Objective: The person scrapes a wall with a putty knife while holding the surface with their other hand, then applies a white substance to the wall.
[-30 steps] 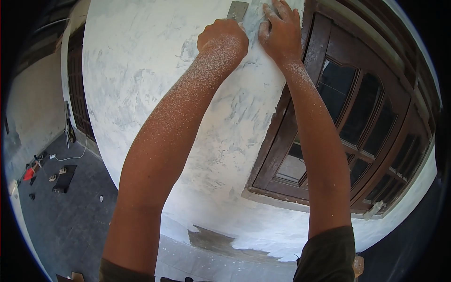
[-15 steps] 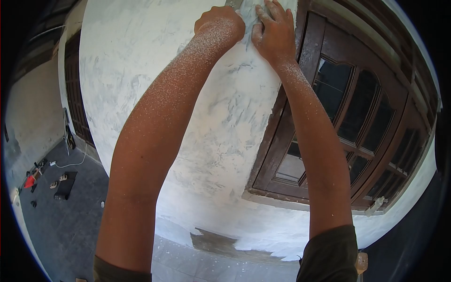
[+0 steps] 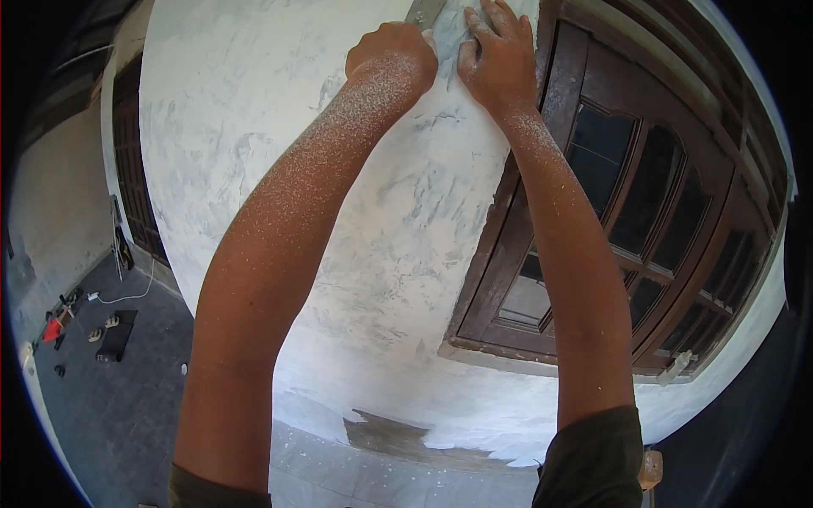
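Observation:
Closed in a fist, my left hand [image 3: 392, 57] grips a putty knife, and only part of its grey blade [image 3: 424, 11] shows above my knuckles. The handle is hidden inside my fingers. My right hand [image 3: 500, 61] rests against the white wall [image 3: 406, 220], fingers spread, close to the edge of the window frame. White dust and specks coat both forearms. Grey streaks and patches mark the wall's white coating around my hands.
To the right is a brown wooden window [image 3: 644, 195] with glass panes. Bare grey-brown wall [image 3: 385, 433] shows low down. On the dark floor at left lie sandals [image 3: 110, 326], a red object [image 3: 52, 329] and a white cable [image 3: 127, 296].
My left hand has shifted slightly down and left, and more of the putty knife's blade shows above it. My right hand has barely moved and its fingers remain spread.

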`<state>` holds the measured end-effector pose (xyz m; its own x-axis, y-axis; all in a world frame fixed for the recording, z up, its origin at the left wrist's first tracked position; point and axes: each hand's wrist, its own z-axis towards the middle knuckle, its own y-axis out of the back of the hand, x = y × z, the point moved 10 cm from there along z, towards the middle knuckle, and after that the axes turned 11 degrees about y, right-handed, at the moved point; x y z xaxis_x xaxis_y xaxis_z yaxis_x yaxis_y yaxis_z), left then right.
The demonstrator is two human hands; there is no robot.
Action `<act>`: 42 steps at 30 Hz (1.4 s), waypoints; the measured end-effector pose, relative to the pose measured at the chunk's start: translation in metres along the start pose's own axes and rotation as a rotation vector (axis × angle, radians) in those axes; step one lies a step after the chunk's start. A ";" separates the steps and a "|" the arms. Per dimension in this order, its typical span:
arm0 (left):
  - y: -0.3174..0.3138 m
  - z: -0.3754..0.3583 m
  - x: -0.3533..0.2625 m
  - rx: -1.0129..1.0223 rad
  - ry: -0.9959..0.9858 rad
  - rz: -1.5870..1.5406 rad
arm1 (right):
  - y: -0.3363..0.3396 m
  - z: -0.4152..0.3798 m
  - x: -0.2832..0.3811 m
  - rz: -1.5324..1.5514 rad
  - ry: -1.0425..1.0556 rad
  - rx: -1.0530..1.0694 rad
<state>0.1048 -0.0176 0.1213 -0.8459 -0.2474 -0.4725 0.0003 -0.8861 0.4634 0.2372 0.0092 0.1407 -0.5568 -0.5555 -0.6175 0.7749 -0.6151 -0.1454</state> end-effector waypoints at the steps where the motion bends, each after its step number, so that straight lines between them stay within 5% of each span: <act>1: -0.006 -0.012 0.007 -0.011 0.010 0.012 | -0.001 0.000 -0.001 0.002 0.000 0.000; 23: 0.001 0.017 -0.003 0.038 -0.043 0.014 | -0.001 -0.002 -0.001 -0.028 0.006 0.021; 27: -0.013 -0.006 0.015 -0.091 -0.090 0.037 | 0.000 0.000 0.001 -0.024 0.008 0.014; 42: -0.003 0.007 0.002 0.132 -0.085 0.058 | 0.000 0.000 0.001 -0.033 0.013 0.016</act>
<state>0.0993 -0.0131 0.1244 -0.8888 -0.2572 -0.3794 -0.0151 -0.8109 0.5850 0.2368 0.0087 0.1406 -0.5782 -0.5272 -0.6227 0.7509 -0.6424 -0.1534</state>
